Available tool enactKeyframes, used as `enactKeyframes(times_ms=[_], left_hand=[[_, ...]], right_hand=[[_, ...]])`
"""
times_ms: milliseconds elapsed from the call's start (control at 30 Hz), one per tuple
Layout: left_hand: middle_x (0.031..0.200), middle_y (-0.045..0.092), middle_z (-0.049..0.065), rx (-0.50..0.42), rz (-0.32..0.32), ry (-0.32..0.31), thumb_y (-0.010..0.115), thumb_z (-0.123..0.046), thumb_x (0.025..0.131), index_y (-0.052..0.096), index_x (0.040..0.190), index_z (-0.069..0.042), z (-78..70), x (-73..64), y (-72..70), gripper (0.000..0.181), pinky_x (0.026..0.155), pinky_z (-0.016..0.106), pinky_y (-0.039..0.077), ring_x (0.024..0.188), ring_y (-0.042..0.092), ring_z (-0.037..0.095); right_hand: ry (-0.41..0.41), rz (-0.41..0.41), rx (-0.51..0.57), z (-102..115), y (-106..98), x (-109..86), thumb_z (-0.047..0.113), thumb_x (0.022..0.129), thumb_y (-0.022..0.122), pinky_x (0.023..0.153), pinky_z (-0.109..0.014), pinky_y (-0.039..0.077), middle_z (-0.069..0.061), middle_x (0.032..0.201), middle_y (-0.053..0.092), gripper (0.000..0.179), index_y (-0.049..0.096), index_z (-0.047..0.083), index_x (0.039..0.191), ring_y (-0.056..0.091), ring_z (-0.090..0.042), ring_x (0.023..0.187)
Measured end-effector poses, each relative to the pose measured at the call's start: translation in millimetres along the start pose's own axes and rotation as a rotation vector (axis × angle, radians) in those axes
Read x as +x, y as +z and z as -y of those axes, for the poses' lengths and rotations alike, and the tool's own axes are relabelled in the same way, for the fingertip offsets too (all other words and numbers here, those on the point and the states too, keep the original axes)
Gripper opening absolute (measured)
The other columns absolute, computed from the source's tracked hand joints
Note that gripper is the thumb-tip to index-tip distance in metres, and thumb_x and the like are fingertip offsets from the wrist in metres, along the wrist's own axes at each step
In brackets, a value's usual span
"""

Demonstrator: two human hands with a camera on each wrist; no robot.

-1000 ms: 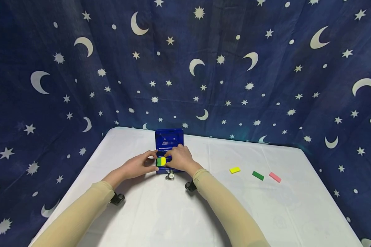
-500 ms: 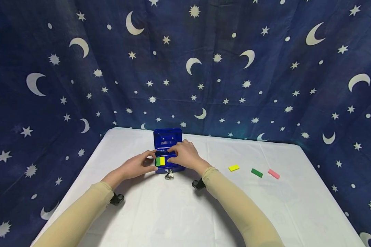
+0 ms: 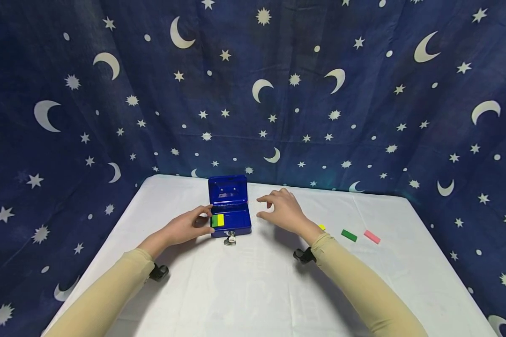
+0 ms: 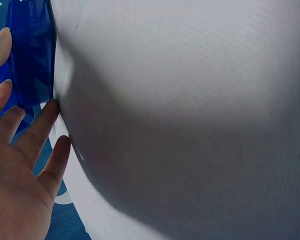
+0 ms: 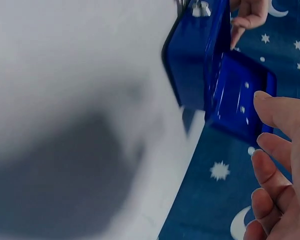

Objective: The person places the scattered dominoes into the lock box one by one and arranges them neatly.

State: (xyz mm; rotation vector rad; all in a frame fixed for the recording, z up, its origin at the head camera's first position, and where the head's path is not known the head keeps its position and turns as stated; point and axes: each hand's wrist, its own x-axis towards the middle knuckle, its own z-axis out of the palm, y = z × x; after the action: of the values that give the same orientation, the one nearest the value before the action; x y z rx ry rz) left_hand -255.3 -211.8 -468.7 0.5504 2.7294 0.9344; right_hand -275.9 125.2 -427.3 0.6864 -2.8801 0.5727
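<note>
A small blue metal cash box [image 3: 243, 230] stands on the white table with its lid [image 3: 227, 189] raised at the back. Inside, against the left wall, a green block [image 3: 214, 221] and a yellow block [image 3: 221, 219] lie side by side. My left hand [image 3: 184, 228] rests at the box's left end, thumb by the front corner and the fingers toward the back. Right of the box, my right hand [image 3: 283, 211] hovers over the table, thumb and fingers apart, holding nothing. The left wrist view shows the left fingers [image 4: 37, 127] extended beside the blue wall.
Keys [image 3: 230, 240] hang from the lock at the box's front. To the right lie a green block [image 3: 349, 235], a pink block [image 3: 372, 237] and a yellow block [image 3: 322, 227], the last mostly behind my right wrist. A starry dark-blue curtain [image 3: 219, 93] encloses the table.
My right hand has come out of the box and moved right, leaving the green and yellow blocks inside. The left hand has stayed at the box's left end.
</note>
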Motion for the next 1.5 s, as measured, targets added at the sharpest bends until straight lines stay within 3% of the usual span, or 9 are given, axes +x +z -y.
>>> enactKeyframes(times_ms=[467, 867, 1167, 1500], left_hand=[[0.164, 0.033, -0.003, -0.022, 0.008, -0.007, 0.072, -0.052, 0.092, 0.054, 0.129, -0.020, -0.9, -1.5, -1.0, 0.052, 0.109, 0.057, 0.039, 0.134, 0.053, 0.027], [0.164, 0.033, -0.002, -0.016, 0.015, -0.004, 0.072, -0.050, 0.093, 0.054, 0.128, -0.020, -2.2, -1.2, -2.0, 0.050, 0.109, 0.057, 0.039, 0.134, 0.054, 0.027], [0.164, 0.032, -0.002, -0.030, 0.020, 0.012, 0.071, -0.048, 0.094, 0.054, 0.127, -0.019, -1.5, -1.0, -1.9, 0.048, 0.109, 0.057, 0.040, 0.134, 0.054, 0.027], [0.164, 0.032, -0.002, -0.020, 0.025, 0.010, 0.071, -0.049, 0.093, 0.054, 0.128, -0.020, -0.9, -0.2, -1.9, 0.049, 0.108, 0.056, 0.040, 0.134, 0.054, 0.027]], right_hand=[[0.093, -0.048, 0.049, -52.7, -11.1, -54.3, 0.046, 0.085, 0.079, 0.088, -0.045, 0.042, -0.005, 0.109, 0.066, 0.051, 0.071, 0.020, 0.129, 0.051, -0.022, 0.098], [0.238, -0.079, -0.056, -96.7, -17.3, -104.4, 0.051, 0.083, 0.081, 0.088, -0.054, 0.040, -0.006, 0.114, 0.067, 0.059, 0.070, 0.017, 0.130, 0.054, -0.032, 0.105], [0.330, -0.096, -0.189, -115.0, -16.2, -122.9, 0.057, 0.079, 0.081, 0.080, -0.054, 0.037, -0.015, 0.111, 0.065, 0.064, 0.073, 0.011, 0.123, 0.050, -0.036, 0.102], [0.374, -0.121, -0.189, -122.8, -8.2, -124.2, 0.058, 0.077, 0.081, 0.074, -0.051, 0.036, -0.014, 0.103, 0.065, 0.057, 0.076, 0.010, 0.108, 0.050, -0.036, 0.094]])
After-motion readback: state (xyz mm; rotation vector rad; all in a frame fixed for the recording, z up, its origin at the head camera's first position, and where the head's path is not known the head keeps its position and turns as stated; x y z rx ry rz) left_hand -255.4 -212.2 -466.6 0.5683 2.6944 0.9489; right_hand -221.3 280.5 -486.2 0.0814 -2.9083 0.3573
